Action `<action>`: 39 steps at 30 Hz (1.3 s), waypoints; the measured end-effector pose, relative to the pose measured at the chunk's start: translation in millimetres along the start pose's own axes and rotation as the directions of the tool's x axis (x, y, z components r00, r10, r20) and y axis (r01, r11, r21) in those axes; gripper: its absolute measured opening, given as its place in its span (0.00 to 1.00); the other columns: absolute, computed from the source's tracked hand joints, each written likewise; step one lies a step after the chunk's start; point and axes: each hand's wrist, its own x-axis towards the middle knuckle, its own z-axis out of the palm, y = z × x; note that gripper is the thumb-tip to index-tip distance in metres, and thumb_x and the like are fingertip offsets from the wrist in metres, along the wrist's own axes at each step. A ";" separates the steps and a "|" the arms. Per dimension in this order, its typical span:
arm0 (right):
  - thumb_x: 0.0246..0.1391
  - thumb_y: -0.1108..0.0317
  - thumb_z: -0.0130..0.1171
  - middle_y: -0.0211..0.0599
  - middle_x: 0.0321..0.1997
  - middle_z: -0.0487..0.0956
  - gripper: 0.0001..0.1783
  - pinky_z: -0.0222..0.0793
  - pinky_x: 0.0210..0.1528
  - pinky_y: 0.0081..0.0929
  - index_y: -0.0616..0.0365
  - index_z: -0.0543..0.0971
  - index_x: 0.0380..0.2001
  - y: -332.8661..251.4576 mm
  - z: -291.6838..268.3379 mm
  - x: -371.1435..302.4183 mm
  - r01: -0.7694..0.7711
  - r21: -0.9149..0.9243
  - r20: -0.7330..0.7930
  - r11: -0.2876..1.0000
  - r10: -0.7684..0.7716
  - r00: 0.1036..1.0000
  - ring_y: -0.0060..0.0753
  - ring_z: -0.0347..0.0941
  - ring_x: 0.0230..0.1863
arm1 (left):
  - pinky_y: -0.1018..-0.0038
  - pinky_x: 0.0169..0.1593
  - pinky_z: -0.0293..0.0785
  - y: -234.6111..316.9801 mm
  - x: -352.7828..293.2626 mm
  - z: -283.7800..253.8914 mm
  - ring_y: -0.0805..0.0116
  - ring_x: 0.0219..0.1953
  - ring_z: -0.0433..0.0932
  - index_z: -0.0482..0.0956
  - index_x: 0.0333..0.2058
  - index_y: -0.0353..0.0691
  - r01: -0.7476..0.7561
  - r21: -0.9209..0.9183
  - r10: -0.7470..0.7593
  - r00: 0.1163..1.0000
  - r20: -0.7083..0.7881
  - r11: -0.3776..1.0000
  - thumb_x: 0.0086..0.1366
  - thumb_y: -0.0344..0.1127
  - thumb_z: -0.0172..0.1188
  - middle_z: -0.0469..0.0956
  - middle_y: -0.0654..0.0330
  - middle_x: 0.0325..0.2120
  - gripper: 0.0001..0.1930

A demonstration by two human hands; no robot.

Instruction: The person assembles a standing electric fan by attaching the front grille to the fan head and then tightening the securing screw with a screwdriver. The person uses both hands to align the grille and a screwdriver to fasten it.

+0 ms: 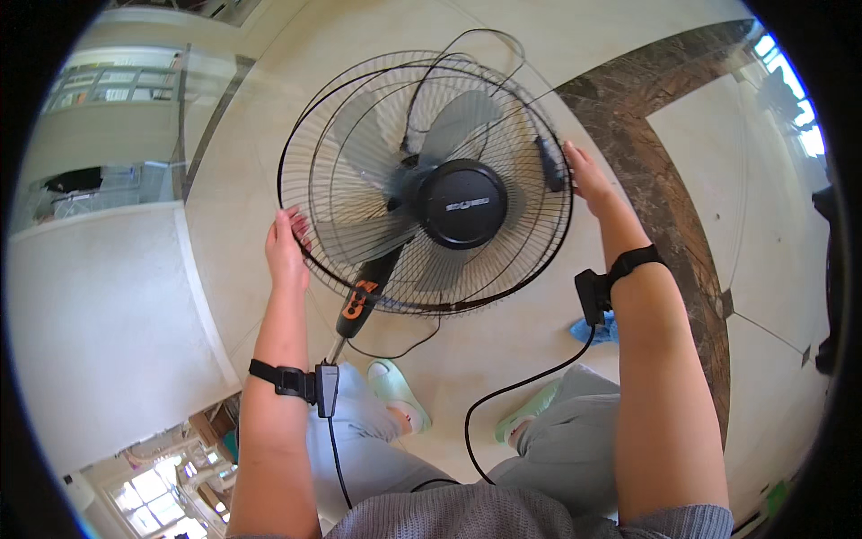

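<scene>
Evidently, in the head view, one fan (409, 190) stands toward twelve o'clock, its wire guard (463, 220) already around the blades (461, 124); whether fastening remains cannot be told. Two hands, apart: the left hand (286, 253) clasps the rim at eight o'clock; the right hand (593, 184) meets it at three, grip unclear. Two slippers (398, 393), six o'clock.

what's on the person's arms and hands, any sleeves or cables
The left hand and right hand are bare, without gloves. Each forearm wears a black strap with a small dark box and a thin black cable. A grey knitted sleeve shows on the right.
</scene>
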 end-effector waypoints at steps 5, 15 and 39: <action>0.50 0.35 0.40 0.34 0.41 0.70 0.37 0.59 0.41 0.34 0.56 0.65 0.49 7.9 10.1 -11.4 -0.041 0.116 -0.029 0.992 0.045 0.999 0.31 0.63 0.40 | 0.80 0.29 0.62 4.5 -0.6 0.1 0.78 0.31 0.66 0.71 0.40 0.39 -0.025 0.054 0.025 1.000 0.006 0.998 0.64 0.49 0.44 0.71 0.65 0.31 0.19; 0.45 0.35 0.48 0.24 0.17 0.66 0.32 0.49 0.18 0.20 0.55 0.73 0.32 -10.5 33.2 -14.3 -0.064 0.242 -0.154 0.968 0.103 0.983 0.20 0.56 0.16 | 0.78 0.28 0.67 -9.9 25.6 -5.7 0.78 0.31 0.69 0.68 0.40 0.36 -0.108 0.049 0.104 0.992 0.072 0.993 0.67 0.46 0.39 0.73 0.62 0.30 0.18; 0.41 0.30 0.48 0.29 0.34 0.69 0.37 0.67 0.33 0.38 0.46 0.66 0.45 -83.3 65.2 -103.0 -0.215 -0.052 -0.118 0.975 0.207 0.971 0.28 0.67 0.34 | 0.74 0.29 0.71 -63.6 86.7 -45.6 0.70 0.26 0.73 0.70 0.37 0.45 0.337 0.295 -0.434 0.817 0.380 0.894 0.65 0.53 0.37 0.72 0.62 0.25 0.19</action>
